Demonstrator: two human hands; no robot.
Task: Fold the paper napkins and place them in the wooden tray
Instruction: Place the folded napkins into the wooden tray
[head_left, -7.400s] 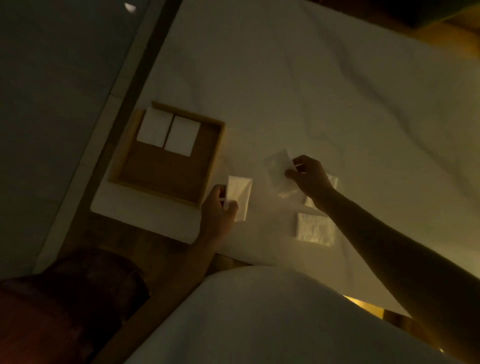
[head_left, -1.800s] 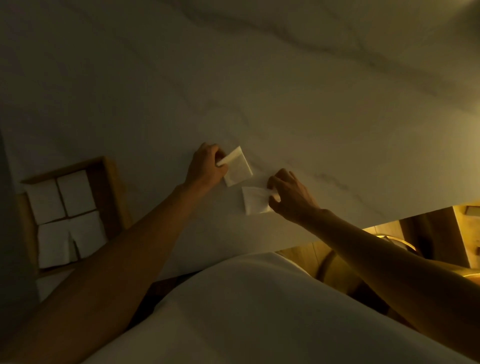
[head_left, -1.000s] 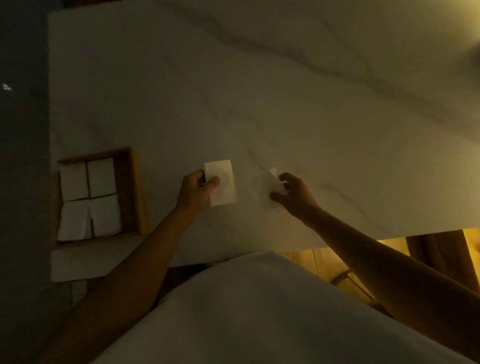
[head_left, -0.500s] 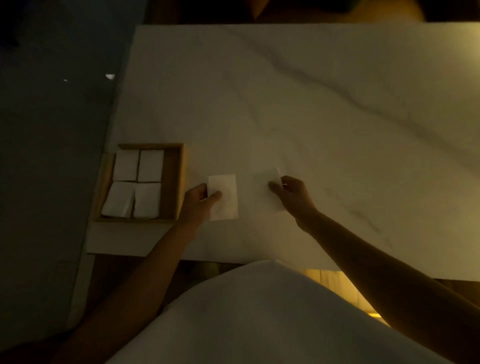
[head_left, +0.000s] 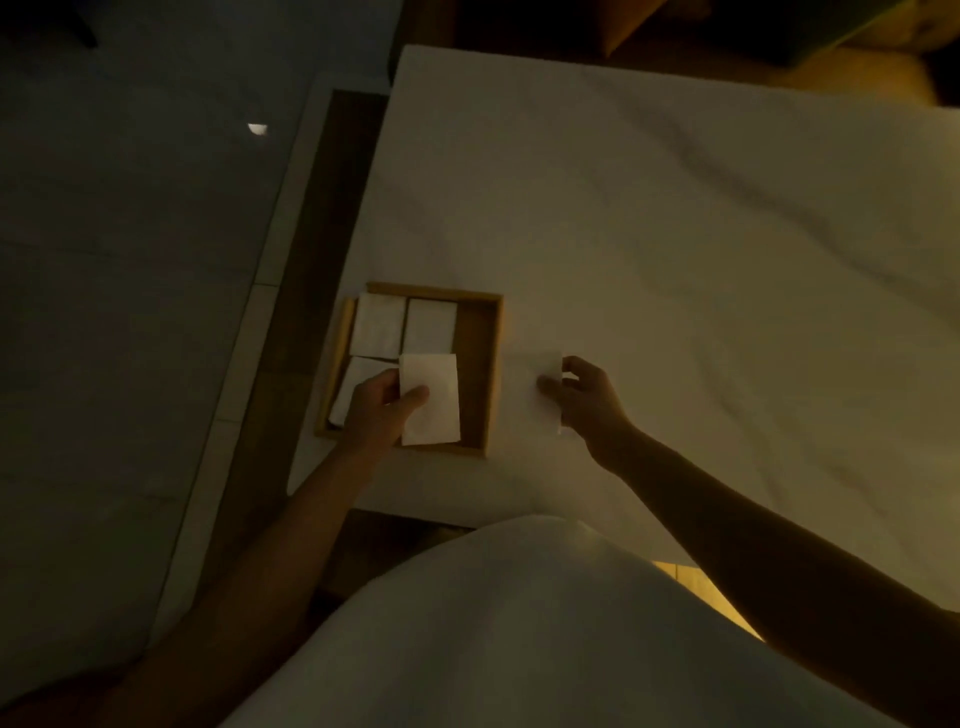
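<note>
A square wooden tray (head_left: 491, 364) sits near the left edge of the white marble table (head_left: 675, 234). Folded white napkins lie inside it, two at the back (head_left: 405, 325) and one at the front left (head_left: 356, 384). My left hand (head_left: 382, 410) pinches a folded white napkin (head_left: 434, 402) by its left edge, over the tray's front right part. To the right of the tray, my right hand (head_left: 584, 395) pinches a second folded napkin (head_left: 540, 395), pale and hard to make out against the table.
The table's left edge runs beside a dark wooden strip (head_left: 311, 260) and grey floor (head_left: 130, 312). My white clothing (head_left: 519, 623) fills the bottom of the view. Lighting is dim.
My left hand has carried its napkin leftwards from the table to over the tray. My right hand, still holding its napkin, has come closer to the tray.
</note>
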